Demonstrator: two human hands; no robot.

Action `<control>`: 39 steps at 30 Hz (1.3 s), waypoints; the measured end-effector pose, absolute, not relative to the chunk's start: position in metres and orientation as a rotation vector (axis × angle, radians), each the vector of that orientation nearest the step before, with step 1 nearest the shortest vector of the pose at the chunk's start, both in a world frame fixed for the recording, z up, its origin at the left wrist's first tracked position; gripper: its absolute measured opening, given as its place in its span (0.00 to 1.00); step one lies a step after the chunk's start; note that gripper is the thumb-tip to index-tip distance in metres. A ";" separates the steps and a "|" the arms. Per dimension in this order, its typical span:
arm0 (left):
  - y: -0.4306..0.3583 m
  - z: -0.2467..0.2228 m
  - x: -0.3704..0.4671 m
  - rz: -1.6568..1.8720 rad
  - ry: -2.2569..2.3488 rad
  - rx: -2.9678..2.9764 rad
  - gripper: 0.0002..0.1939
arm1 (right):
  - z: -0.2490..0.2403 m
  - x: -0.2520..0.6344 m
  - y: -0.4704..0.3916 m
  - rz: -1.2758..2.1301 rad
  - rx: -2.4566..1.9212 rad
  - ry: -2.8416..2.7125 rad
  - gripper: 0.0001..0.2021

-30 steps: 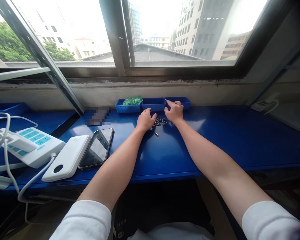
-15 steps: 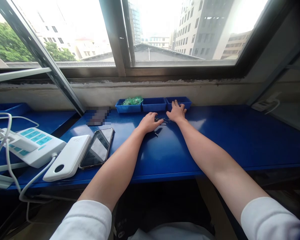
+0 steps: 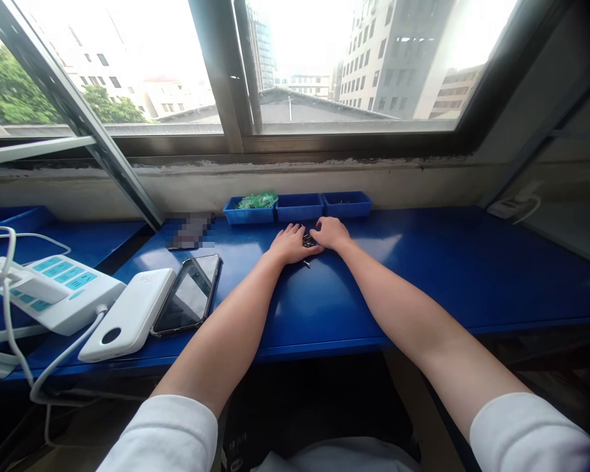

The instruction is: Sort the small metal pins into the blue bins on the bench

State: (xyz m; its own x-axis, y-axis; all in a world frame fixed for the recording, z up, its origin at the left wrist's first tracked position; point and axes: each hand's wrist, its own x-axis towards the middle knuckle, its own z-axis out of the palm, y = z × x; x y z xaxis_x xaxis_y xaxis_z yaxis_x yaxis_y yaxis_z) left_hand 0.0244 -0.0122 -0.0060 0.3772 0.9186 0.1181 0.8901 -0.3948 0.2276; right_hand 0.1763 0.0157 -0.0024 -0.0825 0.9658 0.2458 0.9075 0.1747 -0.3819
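Note:
A small heap of thin dark metal pieces, seemingly screws, lies on the blue tabletop between my hands. My left hand rests at the heap's left side, fingers stretched forward and thumb across its near edge. On the other side, my right hand has its fingers loosely bent down at the heap; the fingertips are partly hidden. Neither hand visibly grips a piece. One loose screw lies nearer to me, apart from the heap.
Behind my hands stand a blue bin with green packets, a middle blue bin and a right blue bin holding small dark pieces. To the left are a phone, a white power bank and a power strip with cables.
My right hand has come back from the right bin's front edge to the heap, its fingers now bent. The heap looks more compact between my hands, and the left hand's fingers reach further forward.

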 end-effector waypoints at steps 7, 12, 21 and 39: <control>-0.010 -0.002 0.024 0.450 1.598 2.498 0.35 | -0.009 0.176 0.023 0.248 -1.686 -2.097 0.10; -0.011 -0.003 0.023 0.602 1.542 2.410 0.32 | -0.010 0.177 0.025 0.290 -1.660 -2.090 0.10; -0.010 0.006 0.001 0.483 1.508 2.346 0.51 | -0.001 0.194 0.022 0.618 -1.379 -2.089 0.12; -0.004 -0.009 0.018 0.473 1.554 2.507 0.37 | -0.008 0.193 0.021 0.587 -1.270 -2.065 0.07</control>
